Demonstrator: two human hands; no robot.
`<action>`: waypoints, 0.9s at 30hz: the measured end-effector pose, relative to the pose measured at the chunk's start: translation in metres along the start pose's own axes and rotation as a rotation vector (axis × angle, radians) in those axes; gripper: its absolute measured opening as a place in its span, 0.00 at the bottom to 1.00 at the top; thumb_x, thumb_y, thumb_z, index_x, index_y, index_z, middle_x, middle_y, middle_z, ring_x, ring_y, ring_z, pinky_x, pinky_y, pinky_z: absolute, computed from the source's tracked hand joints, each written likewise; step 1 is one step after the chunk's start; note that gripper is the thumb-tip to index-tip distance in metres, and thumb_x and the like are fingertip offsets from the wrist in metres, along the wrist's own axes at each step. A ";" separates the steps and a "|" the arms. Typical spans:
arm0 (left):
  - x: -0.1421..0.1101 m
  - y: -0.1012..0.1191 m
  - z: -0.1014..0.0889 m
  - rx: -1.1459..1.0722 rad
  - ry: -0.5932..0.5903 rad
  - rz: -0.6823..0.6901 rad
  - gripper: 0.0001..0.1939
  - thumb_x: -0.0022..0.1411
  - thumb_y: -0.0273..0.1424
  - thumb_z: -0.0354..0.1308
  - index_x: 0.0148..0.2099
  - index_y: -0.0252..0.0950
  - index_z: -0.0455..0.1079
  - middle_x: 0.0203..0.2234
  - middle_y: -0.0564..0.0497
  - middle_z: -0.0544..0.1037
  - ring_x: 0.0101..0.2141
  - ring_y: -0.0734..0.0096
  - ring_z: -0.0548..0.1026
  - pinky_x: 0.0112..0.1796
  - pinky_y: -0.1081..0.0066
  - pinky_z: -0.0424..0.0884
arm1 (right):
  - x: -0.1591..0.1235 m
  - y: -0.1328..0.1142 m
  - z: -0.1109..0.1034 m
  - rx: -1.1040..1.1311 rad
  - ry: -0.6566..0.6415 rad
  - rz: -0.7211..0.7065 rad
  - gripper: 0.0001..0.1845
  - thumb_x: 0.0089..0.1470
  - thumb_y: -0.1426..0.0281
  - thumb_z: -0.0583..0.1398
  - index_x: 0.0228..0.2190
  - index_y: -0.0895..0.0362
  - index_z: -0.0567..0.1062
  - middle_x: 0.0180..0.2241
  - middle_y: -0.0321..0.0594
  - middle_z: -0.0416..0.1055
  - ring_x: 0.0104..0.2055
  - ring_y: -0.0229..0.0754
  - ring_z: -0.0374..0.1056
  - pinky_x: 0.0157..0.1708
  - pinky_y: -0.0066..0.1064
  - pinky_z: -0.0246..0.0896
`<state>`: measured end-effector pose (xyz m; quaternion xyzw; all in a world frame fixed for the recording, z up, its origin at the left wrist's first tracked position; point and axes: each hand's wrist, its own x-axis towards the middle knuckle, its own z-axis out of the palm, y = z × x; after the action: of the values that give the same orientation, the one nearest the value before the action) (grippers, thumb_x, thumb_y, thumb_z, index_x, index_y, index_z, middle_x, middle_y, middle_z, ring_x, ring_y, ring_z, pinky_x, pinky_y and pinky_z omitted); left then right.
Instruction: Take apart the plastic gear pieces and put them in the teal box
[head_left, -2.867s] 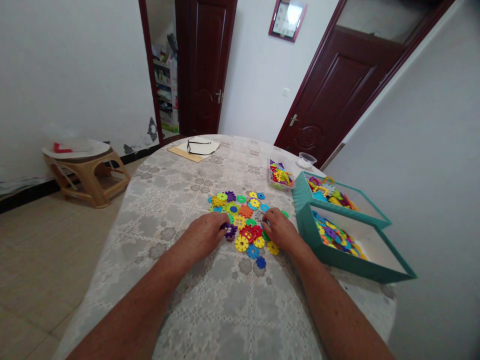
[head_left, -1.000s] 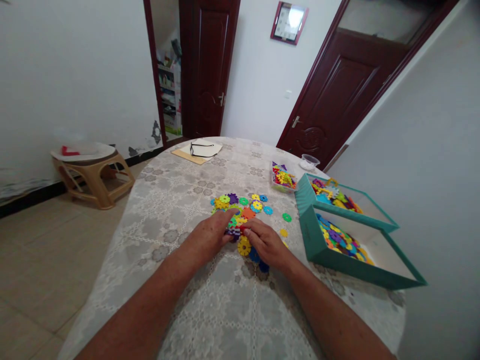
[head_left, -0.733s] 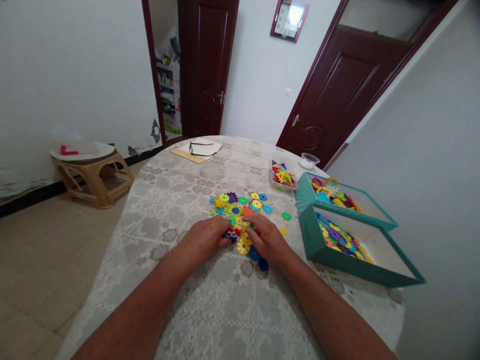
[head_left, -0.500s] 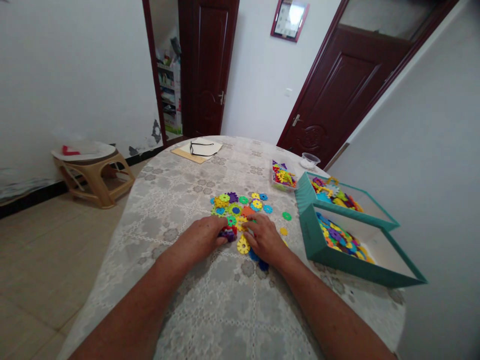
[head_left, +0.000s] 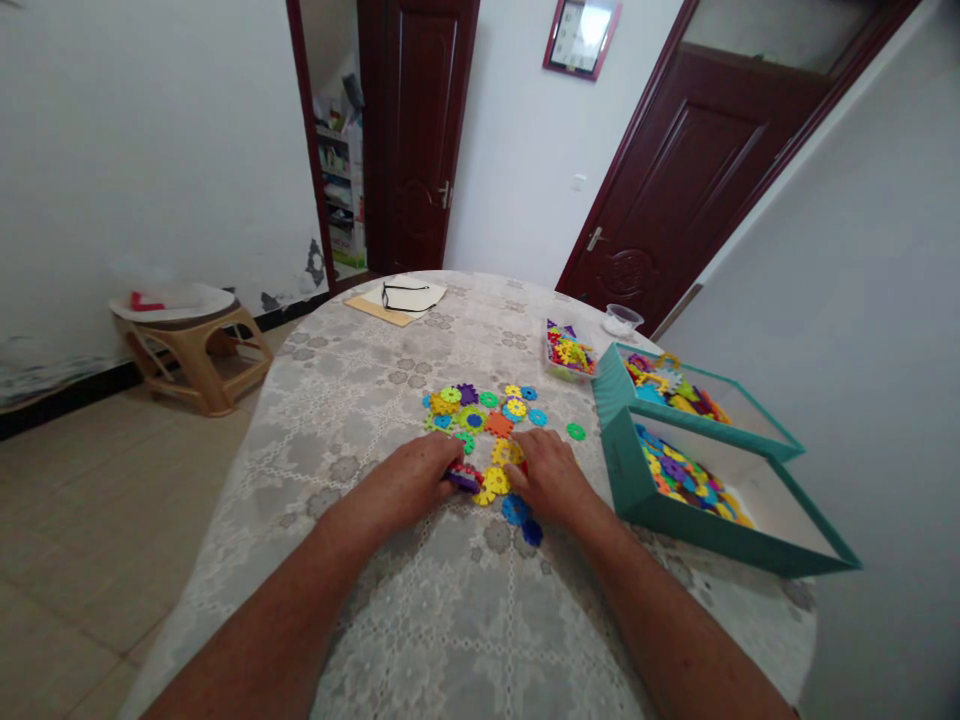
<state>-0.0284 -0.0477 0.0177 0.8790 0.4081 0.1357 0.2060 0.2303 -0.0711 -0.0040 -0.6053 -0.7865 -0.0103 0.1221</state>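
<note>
Near the front of the toy pieces, my left hand (head_left: 420,475) is closed on joined purple and red building pieces (head_left: 466,479), held with their edges toward me. My right hand (head_left: 553,475) has its thumb and fingers around a yellow square building piece (head_left: 505,452) with window-like holes. A bit of red shows by its fingertips, mostly covered. Between the hands lie yellow notched discs (head_left: 495,483). A blue disc (head_left: 515,510) and a dark blue disc (head_left: 532,533) rest below the right hand. Farther back are an orange square piece (head_left: 499,424) and a lime-green disc (head_left: 472,418).
Two teal boxes (head_left: 724,540) of mixed pieces stand on the right. Behind them are a clear tub (head_left: 570,360) of pieces and a clear bowl (head_left: 624,318). Glasses (head_left: 405,297) lie on papers at the table's far left. A stool (head_left: 202,365) stands left.
The hands came together at the middle, then parted slightly. My left hand now has red joined to its purple piece. The yellow square piece has shifted right with my right hand.
</note>
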 end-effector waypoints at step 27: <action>0.011 -0.008 0.017 -0.123 0.109 -0.009 0.29 0.57 0.26 0.59 0.61 0.41 0.69 0.59 0.41 0.76 0.59 0.49 0.73 0.61 0.52 0.66 | -0.003 -0.040 -0.007 0.436 -0.017 -0.275 0.26 0.55 0.73 0.61 0.55 0.51 0.71 0.49 0.43 0.74 0.50 0.47 0.71 0.53 0.36 0.66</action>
<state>-0.0199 -0.0391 0.0000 0.8541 0.4138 0.2071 0.2377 0.1938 -0.0858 0.0076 -0.4521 -0.8460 0.1483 0.2405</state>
